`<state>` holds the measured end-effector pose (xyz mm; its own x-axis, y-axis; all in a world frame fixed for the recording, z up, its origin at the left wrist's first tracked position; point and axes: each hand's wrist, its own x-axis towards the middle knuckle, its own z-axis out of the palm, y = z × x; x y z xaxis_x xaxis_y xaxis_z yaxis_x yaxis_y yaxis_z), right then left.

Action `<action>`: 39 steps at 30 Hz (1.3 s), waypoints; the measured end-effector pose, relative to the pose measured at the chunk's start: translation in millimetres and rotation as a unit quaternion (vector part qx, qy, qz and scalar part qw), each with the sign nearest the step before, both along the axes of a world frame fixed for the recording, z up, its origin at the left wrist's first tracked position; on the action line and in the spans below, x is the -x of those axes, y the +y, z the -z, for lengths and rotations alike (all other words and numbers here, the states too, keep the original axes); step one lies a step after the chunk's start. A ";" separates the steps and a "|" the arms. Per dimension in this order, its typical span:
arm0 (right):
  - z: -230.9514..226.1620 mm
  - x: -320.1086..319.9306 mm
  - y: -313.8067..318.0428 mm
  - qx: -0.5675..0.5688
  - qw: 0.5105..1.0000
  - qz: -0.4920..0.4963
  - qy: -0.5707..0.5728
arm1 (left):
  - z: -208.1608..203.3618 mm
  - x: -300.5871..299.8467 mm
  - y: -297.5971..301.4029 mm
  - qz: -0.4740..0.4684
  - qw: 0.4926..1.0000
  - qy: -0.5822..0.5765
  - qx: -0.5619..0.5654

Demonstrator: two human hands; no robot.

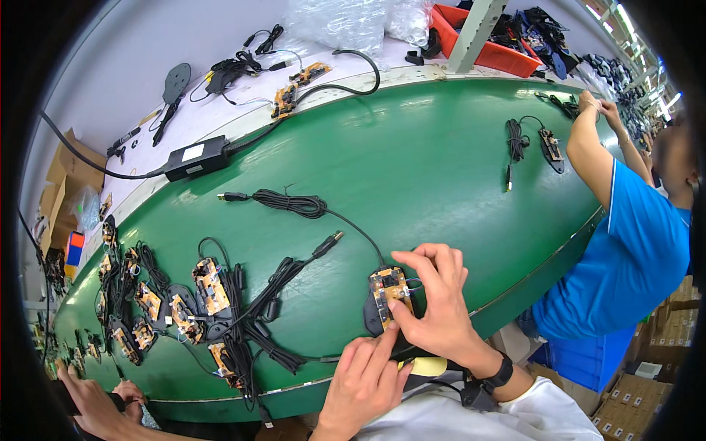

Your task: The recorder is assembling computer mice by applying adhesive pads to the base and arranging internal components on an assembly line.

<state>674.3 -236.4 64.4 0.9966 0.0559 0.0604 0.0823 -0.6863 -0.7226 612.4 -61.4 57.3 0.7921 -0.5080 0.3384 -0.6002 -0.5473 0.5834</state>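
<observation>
A brown mouse circuit board [382, 285] sits on a dark mouse base [373, 314] at the belt's near edge. My right hand [441, 305] bends over it from the right, thumb pressing the board's face and index finger curled toward its far end. Beside the near end, my left hand [364, 378] reaches in with its fingertips touching the edge and its thumb apart. From the board's far end a black cable [351, 222] runs to a tied coil and a plug lying on the belt. Thin wires show at the board's right side.
Several boards with bundled cables [213, 287] crowd the green belt [434, 169] at left. A black power adapter [197, 157] rests on the far ledge. On the right, a co-worker in a blue shirt [640, 235] handles cables; another person's hands [99, 404] show at lower left.
</observation>
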 end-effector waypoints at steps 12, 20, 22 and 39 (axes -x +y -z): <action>-16.6 12.3 -21.4 -0.014 0.999 -0.051 -0.002 | -16.2 -6.8 -2.5 -0.044 0.997 0.029 -0.063; -31.2 -13.6 -11.3 0.154 0.935 -0.304 -0.099 | -29.0 6.8 40.9 -0.049 0.995 0.008 0.088; -27.3 -19.6 -20.3 0.170 0.928 -0.314 -0.104 | -34.2 20.0 60.4 -0.095 0.991 -0.007 0.099; -36.0 -38.9 99.2 0.130 0.848 -0.494 -0.138 | -17.6 89.4 89.3 -0.298 0.951 -0.042 0.068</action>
<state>713.2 -137.3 100.4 0.4054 0.9031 0.1416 0.8521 -0.3172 -0.4163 522.9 27.9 74.9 0.8927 0.0752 0.4442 -0.2556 -0.7275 0.6367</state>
